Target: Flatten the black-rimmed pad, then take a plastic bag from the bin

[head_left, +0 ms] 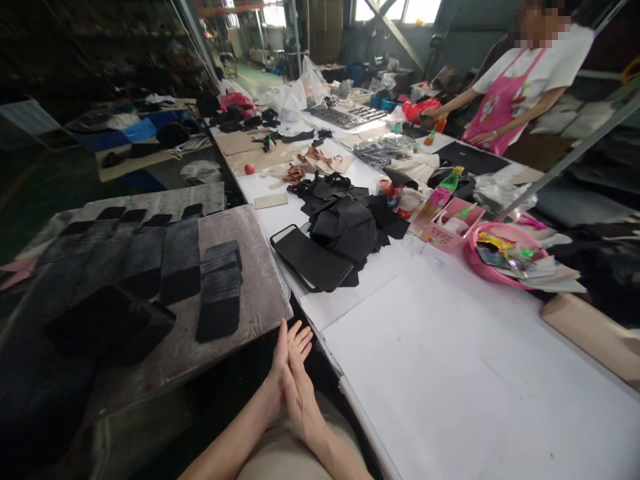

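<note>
My left hand (279, 363) and my right hand (300, 393) are pressed palm to palm above my lap. Their fingers stretch out straight, and I see nothing held between them. Both are just off the edge of the white table (425, 353), in the gap beside the lower table on the left. Ahead of them on the white table lies a stack of black rounded panels (313, 257) with a pale one at its end. A loose heap of black cut pieces (345, 220) rests against that stack.
On the left table (260, 293), black pieces (220, 293) are fanned out in rows. A pink basket (493, 257), a pink box (453, 227) and a bottle (440, 197) stand on the right. A person in a pink apron (510, 100) works across the table.
</note>
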Action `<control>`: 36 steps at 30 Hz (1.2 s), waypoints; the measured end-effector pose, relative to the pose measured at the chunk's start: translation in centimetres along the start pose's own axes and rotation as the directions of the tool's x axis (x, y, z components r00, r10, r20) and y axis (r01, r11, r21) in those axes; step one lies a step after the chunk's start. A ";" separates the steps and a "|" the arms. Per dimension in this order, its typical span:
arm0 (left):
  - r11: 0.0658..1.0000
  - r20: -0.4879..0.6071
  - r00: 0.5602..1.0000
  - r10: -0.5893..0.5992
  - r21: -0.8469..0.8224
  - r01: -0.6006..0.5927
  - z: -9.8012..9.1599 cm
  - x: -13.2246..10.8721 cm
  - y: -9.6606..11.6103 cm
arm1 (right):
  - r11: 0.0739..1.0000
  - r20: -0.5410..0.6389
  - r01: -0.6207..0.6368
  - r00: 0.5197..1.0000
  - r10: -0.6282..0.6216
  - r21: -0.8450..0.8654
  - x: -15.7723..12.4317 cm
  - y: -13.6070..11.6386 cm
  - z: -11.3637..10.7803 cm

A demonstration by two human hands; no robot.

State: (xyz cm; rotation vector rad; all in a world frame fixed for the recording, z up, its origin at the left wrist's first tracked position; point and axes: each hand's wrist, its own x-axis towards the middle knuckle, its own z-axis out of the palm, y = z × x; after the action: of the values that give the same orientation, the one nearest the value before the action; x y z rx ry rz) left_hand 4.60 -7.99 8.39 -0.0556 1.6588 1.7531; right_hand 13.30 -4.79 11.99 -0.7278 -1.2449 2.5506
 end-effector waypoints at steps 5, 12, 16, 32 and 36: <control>0.957 -0.050 0.986 -0.159 -0.252 0.141 -1.8 0.8 -0.1 | 0.948 -0.112 -0.123 0.981 0.162 0.294 0.8 0.5 -1.6; 0.968 0.051 0.993 -0.107 -0.224 0.116 -2.8 -0.7 0.2 | 0.863 0.092 -0.197 0.980 0.175 0.466 3.1 2.6 -1.4; 0.947 -0.023 0.994 -0.103 -0.310 0.091 -2.8 0.0 0.7 | 0.869 0.120 -0.189 0.981 0.150 0.457 3.3 2.5 -0.5; 0.869 0.041 0.987 -0.157 -0.470 0.157 -3.1 1.0 0.4 | 0.822 0.131 -0.254 0.967 0.218 0.509 5.0 2.5 -1.2; 0.903 -0.016 0.988 -0.155 -0.408 0.135 -3.5 1.7 -0.1 | 0.885 0.059 -0.260 0.964 0.258 0.386 5.0 2.6 -0.8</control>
State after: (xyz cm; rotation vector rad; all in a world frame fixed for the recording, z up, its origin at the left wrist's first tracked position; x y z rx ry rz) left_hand 1.89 -10.37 6.91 -0.4060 1.2585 1.9635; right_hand 9.49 -3.92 7.88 -0.8372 -0.6298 2.8872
